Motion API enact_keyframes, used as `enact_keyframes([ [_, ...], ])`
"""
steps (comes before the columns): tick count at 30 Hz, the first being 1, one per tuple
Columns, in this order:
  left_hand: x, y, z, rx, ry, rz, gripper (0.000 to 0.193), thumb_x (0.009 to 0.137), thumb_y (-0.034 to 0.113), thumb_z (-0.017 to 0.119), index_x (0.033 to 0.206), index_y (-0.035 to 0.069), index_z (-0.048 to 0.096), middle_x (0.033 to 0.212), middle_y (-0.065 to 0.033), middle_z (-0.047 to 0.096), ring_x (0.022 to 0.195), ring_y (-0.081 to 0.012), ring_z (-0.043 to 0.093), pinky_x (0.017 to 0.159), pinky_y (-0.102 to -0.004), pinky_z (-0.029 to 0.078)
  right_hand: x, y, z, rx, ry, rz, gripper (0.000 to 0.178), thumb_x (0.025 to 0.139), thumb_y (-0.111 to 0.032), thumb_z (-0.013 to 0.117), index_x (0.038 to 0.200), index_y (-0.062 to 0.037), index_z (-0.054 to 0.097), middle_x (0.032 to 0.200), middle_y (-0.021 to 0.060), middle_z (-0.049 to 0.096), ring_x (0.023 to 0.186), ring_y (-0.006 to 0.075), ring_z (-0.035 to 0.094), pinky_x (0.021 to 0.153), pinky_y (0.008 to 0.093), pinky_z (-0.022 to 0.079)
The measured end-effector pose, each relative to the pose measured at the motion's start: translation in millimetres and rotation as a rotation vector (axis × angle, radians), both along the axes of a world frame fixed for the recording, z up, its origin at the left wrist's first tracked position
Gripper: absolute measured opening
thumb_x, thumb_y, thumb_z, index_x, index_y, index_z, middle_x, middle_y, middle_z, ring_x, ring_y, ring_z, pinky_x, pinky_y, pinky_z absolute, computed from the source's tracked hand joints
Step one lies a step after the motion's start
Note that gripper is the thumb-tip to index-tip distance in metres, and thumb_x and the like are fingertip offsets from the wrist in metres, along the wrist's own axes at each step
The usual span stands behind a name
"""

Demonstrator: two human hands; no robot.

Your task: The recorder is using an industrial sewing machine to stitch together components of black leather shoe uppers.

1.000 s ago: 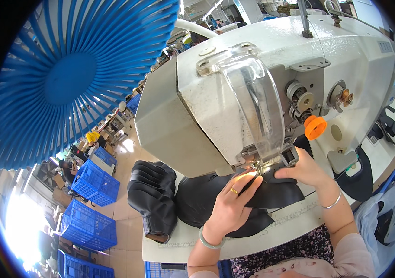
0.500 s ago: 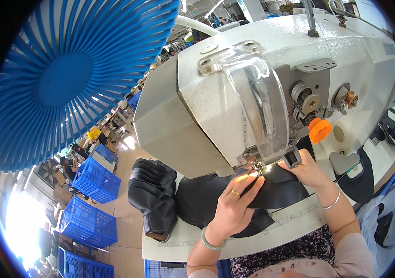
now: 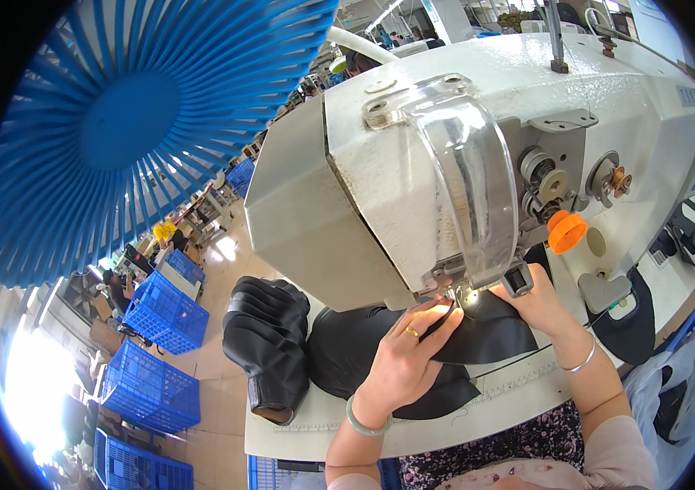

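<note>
A piece of black leather-like material (image 3: 490, 339) lies under the needle area of a white sewing machine (image 3: 347, 180). With a ring on one finger, my left hand (image 3: 404, 359) pinches the material's edge between thumb and fingers, just left of the lit presser foot (image 3: 456, 296). On the right side of the needle, my right hand (image 3: 539, 304) holds the same material, its fingertips partly hidden behind a small metal part of the machine. More black material (image 3: 347, 351) spreads beneath and left of my left hand.
A stack of black pieces (image 3: 266, 343) sits at the table's left end. A blue fan (image 3: 131, 122) looms upper left. An orange knob (image 3: 566, 232) sticks out of the machine. Blue crates (image 3: 151, 388) stand on the floor at left; a plastic bag (image 3: 678, 384) hangs at right.
The view has shifted slightly, so the machine and fan sit a little further right. Both hands keep nearly the same hold; the left thumb and fingers have moved slightly at the material's edge.
</note>
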State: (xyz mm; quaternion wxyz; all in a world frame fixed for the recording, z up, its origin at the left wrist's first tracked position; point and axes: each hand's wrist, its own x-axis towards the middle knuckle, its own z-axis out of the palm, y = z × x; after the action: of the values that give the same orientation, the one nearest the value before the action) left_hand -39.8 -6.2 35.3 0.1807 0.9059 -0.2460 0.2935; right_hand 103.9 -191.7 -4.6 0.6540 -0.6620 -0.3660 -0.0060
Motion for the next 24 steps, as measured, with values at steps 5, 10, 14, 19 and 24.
enact_keyframes([
  [5, 5, 1, 1, -0.059, 0.01, 0.022, 0.061, 0.054, -0.007, 0.052, 0.113, -0.001, 0.065, 0.11, -0.0164, 0.059, 0.107, -0.0368, 0.057, 0.093, -0.0419, 0.048, 3, -1, 9, -0.13, -0.106, -0.11, 0.038, 0.083, -0.016, 0.06, 0.059, 0.0003, 0.035, 0.052, 0.0022, 0.027, 0.054, 0.0072, 0.028, 0.044, 0.0315, 0.025],
  [10, -3, -4, 2, 0.113, -0.087, 0.198, 0.054, 0.057, -0.006, 0.056, 0.11, 0.001, 0.066, 0.109, -0.0116, 0.062, 0.105, -0.0328, 0.058, 0.087, -0.0384, 0.05, -2, -5, 20, -0.151, -0.087, -0.114, 0.044, 0.084, -0.023, 0.063, 0.058, 0.0, 0.035, 0.052, 0.0016, 0.026, 0.054, 0.0073, 0.027, 0.044, 0.0316, 0.024],
  [14, -14, -34, -5, 0.159, -0.199, 0.417, 0.049, 0.061, -0.004, 0.06, 0.11, 0.002, 0.067, 0.11, -0.0094, 0.063, 0.103, -0.0276, 0.059, 0.08, -0.0337, 0.053, 2, -4, 26, -0.154, -0.096, -0.059, 0.048, 0.084, -0.027, 0.065, 0.058, 0.0004, 0.036, 0.052, 0.0009, 0.028, 0.053, 0.0071, 0.027, 0.044, 0.0315, 0.025],
  [19, -4, -56, -12, 0.01, -0.237, 0.444, 0.045, 0.062, -0.008, 0.058, 0.105, 0.002, 0.068, 0.108, -0.0094, 0.063, 0.098, -0.0252, 0.061, 0.078, -0.0337, 0.054, 5, -4, 29, -0.148, -0.072, 0.01, 0.043, 0.083, -0.025, 0.065, 0.06, 0.0021, 0.04, 0.053, 0.0018, 0.033, 0.055, 0.0075, 0.029, 0.045, 0.0311, 0.028],
  [24, -2, -26, -5, -0.665, 0.17, 0.259, 0.039, 0.068, -0.009, 0.064, 0.106, -0.001, 0.067, 0.097, -0.0125, 0.067, 0.09, -0.0273, 0.066, 0.076, -0.0324, 0.054, 6, -8, 37, -0.224, -0.051, -0.01, 0.035, 0.081, -0.021, 0.064, 0.066, 0.004, 0.044, 0.053, 0.005, 0.037, 0.055, 0.0099, 0.031, 0.047, 0.0323, 0.031],
])
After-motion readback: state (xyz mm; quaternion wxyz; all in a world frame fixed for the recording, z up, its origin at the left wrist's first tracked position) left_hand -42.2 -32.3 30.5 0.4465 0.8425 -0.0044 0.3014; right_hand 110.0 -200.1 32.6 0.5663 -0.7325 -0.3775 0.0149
